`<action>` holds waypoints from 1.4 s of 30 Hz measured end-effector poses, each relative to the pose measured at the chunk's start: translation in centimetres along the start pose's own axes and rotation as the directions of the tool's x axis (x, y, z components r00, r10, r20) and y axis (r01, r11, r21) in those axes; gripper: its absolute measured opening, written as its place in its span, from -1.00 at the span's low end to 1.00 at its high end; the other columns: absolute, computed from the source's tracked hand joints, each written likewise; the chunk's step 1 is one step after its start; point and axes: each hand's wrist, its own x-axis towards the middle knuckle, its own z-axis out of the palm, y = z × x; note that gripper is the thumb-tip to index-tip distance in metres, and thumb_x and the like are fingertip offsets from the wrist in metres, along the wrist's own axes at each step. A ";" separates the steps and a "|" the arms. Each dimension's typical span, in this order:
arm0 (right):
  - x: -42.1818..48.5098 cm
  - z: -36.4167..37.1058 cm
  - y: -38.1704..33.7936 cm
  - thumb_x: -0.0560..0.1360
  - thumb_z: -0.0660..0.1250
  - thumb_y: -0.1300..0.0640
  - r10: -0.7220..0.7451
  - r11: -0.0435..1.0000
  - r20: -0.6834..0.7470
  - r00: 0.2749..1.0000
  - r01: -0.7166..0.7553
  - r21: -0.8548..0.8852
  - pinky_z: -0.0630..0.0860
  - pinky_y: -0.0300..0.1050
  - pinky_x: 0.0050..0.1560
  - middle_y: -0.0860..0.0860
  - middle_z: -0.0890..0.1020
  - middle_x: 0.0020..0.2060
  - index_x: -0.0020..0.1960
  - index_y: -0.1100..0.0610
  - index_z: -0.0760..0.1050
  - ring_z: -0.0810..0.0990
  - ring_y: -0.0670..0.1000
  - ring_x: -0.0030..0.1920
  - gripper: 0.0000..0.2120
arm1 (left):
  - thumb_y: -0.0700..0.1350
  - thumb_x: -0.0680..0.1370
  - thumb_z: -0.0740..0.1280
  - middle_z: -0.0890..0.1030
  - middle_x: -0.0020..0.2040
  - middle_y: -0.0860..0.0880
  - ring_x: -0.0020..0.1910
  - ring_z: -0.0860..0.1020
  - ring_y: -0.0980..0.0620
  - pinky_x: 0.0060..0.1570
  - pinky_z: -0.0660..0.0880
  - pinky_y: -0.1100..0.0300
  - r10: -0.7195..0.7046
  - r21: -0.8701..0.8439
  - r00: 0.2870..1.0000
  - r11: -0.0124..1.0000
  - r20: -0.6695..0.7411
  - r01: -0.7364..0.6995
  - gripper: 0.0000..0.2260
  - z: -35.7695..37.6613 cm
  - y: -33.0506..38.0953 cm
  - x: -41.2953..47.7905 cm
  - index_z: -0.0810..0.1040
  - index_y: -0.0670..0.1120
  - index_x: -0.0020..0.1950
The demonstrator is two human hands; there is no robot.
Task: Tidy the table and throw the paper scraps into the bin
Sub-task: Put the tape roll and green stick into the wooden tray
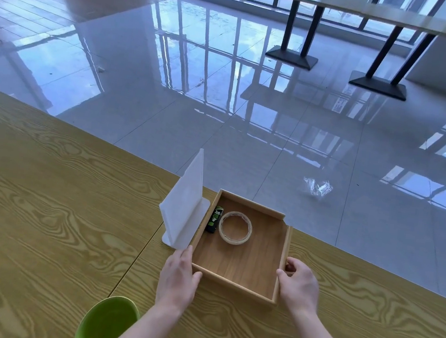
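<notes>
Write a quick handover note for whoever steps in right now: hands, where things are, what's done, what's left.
Left hand and right hand grip the near corners of the shallow wooden tray on the wood-grain table.
Inside the tray: a ring-shaped roll of tape and a black-and-green glue stick.
A white plastic stand is beside it.
No paper scraps or bin are in view; check for them.

We reach both bare forearms forward from six o'clock toward twelve. Our left hand (177, 277) sits at eleven o'clock, palm turned inward, fingers curled. Our right hand (298, 287) sits at one o'clock, mirrored, fingers bent, thumb pointing inward.
</notes>
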 end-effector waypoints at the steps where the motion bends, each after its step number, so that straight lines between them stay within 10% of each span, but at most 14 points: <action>1: -0.1 0.0 0.0 0.48 0.43 0.19 -0.002 1.000 0.000 1.000 0.002 0.000 0.51 -0.03 0.16 0.10 0.67 0.11 0.28 0.20 0.55 0.60 0.10 0.14 -0.62 | -0.06 0.52 0.45 0.50 0.36 -0.05 0.36 0.43 0.00 0.34 0.39 0.17 0.003 -0.002 1.000 1.000 0.001 -0.003 -0.41 0.0 -0.1 -0.1 0.34 -0.13 0.49; 42: -0.7 -0.7 -0.2 0.49 0.42 0.14 0.014 1.000 0.053 0.999 -0.014 0.009 0.54 0.00 0.14 0.07 0.65 0.10 0.31 0.16 0.50 0.60 0.08 0.09 -0.60 | 0.09 0.52 0.41 0.41 0.37 -0.08 0.33 0.42 -0.02 0.31 0.39 0.18 0.081 0.131 0.997 0.988 -0.009 -0.079 -0.35 -1.0 1.3 -0.9 0.25 -0.10 0.50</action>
